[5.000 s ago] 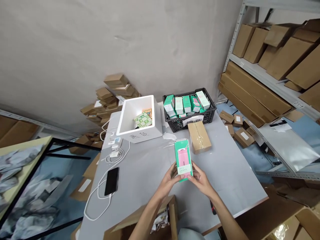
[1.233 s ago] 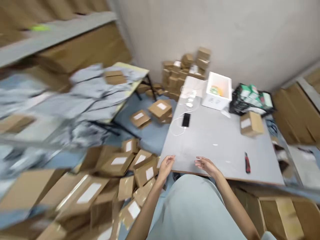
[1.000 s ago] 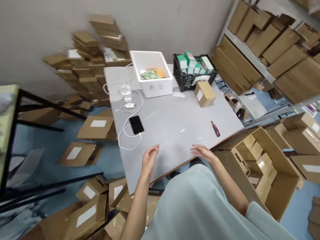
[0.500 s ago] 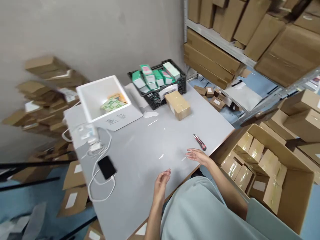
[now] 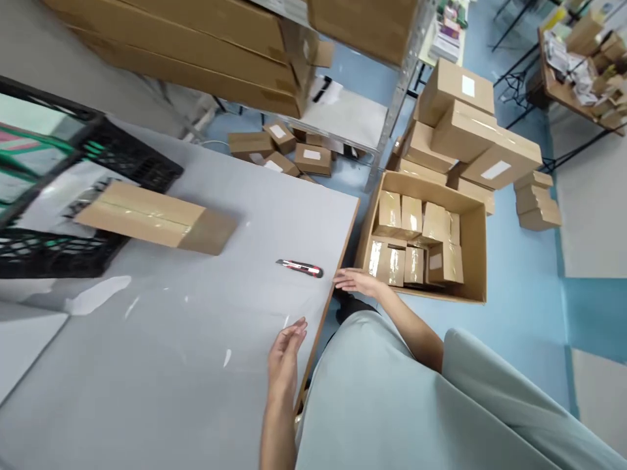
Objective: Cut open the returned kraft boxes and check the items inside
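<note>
My left hand [image 5: 285, 351] hovers over the grey table [image 5: 196, 365] near its wooden edge, fingers loosely bent and nothing in them. Just past that edge my right hand [image 5: 360, 282] is stretched out with its fingers apart, also holding nothing. Nearest to both hands on the tabletop lies a red and black box cutter [image 5: 300, 267], its blade end pointing left. Farther left, a taped brown cardboard box [image 5: 157, 219] sits against a black plastic crate [image 5: 63, 254] that contains green and white boxes.
On the floor right of the table stands a large open carton [image 5: 475, 261] with several small taped boxes inside. Stacked cartons [image 5: 470, 130] rise behind it. A metal shelf [image 5: 343, 121] borders the table's far side, with small boxes [image 5: 279, 153] on the floor there.
The view has swung right, so the white foam box has mostly left the frame and the large carton shows whole. My right hand has moved off the tabletop toward the carton. Both hands stay empty.
</note>
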Action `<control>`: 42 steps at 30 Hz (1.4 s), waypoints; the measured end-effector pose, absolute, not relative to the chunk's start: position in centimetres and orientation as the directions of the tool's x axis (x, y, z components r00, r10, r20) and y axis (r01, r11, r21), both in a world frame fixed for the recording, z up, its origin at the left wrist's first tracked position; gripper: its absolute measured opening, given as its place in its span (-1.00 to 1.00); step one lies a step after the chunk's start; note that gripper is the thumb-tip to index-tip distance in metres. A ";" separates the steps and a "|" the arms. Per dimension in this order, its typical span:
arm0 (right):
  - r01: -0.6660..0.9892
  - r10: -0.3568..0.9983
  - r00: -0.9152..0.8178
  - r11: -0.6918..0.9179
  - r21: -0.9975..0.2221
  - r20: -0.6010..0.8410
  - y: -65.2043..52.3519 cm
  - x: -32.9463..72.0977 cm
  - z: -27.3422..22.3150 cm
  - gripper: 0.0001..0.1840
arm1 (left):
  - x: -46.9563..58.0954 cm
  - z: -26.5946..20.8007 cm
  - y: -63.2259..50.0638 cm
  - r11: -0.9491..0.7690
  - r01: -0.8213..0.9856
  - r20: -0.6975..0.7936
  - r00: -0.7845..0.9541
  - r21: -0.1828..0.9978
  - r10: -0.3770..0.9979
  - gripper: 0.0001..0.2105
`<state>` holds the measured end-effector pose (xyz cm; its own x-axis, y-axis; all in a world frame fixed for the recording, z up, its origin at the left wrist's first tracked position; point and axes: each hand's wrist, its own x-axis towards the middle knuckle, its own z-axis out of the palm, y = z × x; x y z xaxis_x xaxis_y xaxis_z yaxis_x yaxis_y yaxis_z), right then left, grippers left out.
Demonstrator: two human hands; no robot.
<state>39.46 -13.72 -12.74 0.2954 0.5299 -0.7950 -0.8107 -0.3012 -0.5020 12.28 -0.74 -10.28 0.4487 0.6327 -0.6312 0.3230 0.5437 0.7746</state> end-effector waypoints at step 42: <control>-0.911 -0.409 0.239 0.220 -0.350 -0.880 -61.2 52.7 -26.2 -0.33 | 44.8 -18.0 -35.3 -0.036 0.697 -0.697 0.717 0.716 0.014 -0.70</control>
